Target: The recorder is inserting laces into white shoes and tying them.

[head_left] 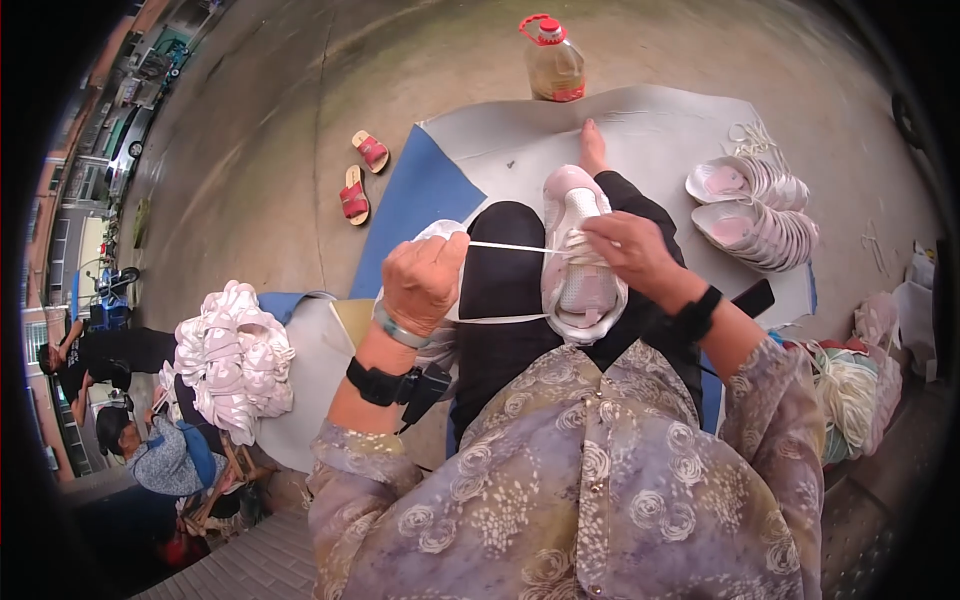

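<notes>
A pink and white sneaker (556,275) rests on my lap, its toe pointing away and its opening toward me. My left hand (425,282) is closed in a fist on a white shoelace (510,247), pulled taut to the left of the sneaker. At the lacing, my right hand (635,258) pinches the lace with bent fingers; its fingertips are partly lost among the white loops. A second lace stretch (500,320) runs left from near the sneaker's heel. Behind my left hand and wrist, another whitish shoe (440,230) is mostly hidden.
Nested sneakers (765,235) stand in two rows at right on a grey sheet (690,115). A heap of sneakers (235,360) lies left, lace bundles (845,395) right. Red sandals (353,195) and a red-capped jug (555,70) stand ahead. People (175,455) sit at far left.
</notes>
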A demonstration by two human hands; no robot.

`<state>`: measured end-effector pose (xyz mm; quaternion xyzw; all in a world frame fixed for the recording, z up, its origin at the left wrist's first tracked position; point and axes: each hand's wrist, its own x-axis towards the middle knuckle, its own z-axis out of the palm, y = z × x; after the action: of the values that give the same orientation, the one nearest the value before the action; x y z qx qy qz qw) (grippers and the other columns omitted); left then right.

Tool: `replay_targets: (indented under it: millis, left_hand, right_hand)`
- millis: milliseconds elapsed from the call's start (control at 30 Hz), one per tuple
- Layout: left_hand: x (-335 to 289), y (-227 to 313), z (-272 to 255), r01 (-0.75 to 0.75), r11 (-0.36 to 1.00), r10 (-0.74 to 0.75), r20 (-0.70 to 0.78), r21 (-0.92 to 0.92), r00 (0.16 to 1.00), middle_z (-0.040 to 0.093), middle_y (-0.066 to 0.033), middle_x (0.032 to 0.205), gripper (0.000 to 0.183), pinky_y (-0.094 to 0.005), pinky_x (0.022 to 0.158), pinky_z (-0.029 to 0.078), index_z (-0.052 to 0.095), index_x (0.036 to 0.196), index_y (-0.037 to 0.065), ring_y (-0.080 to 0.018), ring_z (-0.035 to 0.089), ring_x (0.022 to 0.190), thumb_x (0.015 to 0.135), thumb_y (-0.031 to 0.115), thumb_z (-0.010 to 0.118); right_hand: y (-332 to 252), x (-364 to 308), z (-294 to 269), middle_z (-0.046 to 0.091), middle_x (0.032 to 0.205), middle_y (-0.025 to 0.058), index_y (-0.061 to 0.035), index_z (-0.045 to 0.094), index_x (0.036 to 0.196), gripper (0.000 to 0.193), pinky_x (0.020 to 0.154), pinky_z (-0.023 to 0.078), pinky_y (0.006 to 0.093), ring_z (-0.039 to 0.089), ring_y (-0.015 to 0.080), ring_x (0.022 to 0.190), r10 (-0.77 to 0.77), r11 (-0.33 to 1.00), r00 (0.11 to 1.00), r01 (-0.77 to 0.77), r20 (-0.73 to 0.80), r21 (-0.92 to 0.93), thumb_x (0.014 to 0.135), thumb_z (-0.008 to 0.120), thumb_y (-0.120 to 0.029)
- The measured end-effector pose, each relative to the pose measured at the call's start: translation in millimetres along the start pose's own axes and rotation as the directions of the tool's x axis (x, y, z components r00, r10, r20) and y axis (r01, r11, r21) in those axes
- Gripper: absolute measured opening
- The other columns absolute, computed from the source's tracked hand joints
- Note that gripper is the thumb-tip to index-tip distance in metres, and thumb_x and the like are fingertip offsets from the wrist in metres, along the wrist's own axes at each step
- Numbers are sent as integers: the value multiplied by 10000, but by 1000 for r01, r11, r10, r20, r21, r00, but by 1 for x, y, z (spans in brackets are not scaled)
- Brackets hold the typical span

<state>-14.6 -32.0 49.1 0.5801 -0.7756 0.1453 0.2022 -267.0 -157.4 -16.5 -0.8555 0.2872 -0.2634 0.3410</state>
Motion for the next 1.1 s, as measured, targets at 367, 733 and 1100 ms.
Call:
replay_targets:
  millis: [367, 733, 1100]
  left_hand:
    - [7, 17, -16, -21, 988, 6, -99, -154, 995, 490, -65, 588, 153, -342, 456, 380, 604, 888, 53, -241, 514, 503, 740, 51, 645]
    - [54, 92, 73, 59, 797, 94, 219, -601, 971, 596, -142, 737, 106, -373, 556, 468, 601, 876, 51, -320, 596, 661, 787, 83, 553]
    - [103, 151, 135, 246, 900, 117, 743, -360, 659, 615, -210, 807, 96, -460, 688, 465, 550, 827, 8, -395, 593, 825, 753, 25, 490]
  right_hand:
    - [-83, 56, -48, 570, 660, -14, -31, 641, 988, 205, 510, 369, 173, 504, 29, 578, 54, 591, 873, -418, 484, 689, 899, 544, -188]
    - [-39, -3, -246, 424, 723, 0, 76, 409, 1223, 322, 535, 282, 193, 300, 35, 541, 118, 457, 964, 162, -240, 875, 941, 403, -81]
    - [-1, -83, -283, 424, 761, 20, 88, 393, 1231, 330, 554, 285, 194, 331, 42, 568, 199, 464, 934, 178, -298, 868, 942, 397, -71]
